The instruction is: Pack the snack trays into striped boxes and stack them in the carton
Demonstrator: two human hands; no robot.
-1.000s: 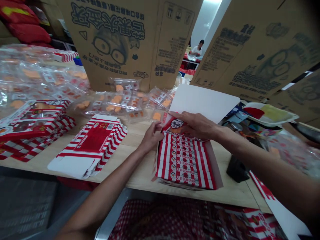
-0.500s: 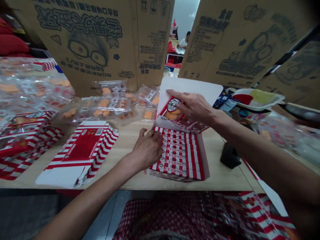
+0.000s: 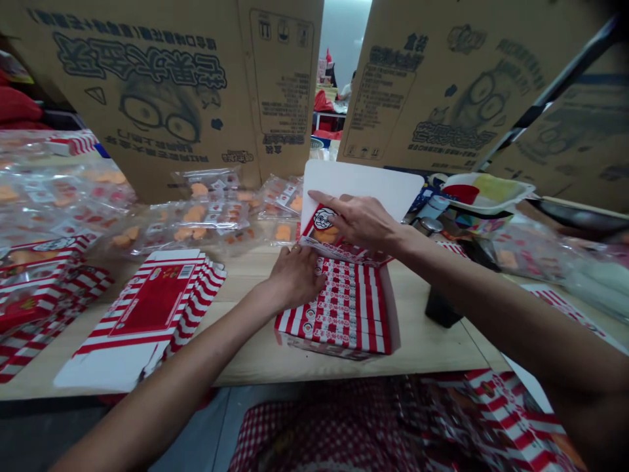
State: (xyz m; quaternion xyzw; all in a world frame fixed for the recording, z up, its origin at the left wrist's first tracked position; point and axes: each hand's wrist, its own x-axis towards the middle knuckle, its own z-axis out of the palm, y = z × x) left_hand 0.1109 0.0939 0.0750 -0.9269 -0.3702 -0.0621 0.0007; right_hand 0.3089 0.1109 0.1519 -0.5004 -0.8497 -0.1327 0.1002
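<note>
Cardboard panels (image 3: 240,85) loom from ten round to two o'clock! Near six sits the row of striped boxes (image 3: 344,311), red and white, edges up, tightly packed. Towards one, the right hand (image 3: 366,223) holds a cartoon-printed box (image 3: 323,218) before a white flap (image 3: 361,180); the left hand (image 3: 297,272) curls over the row's left edge, grip unclear.

Left hand (image 3: 296,274) lower, palm down, fingers bent; right hand (image 3: 362,221) higher, index finger extended; forearms (image 3: 209,360) angled inward.
</note>
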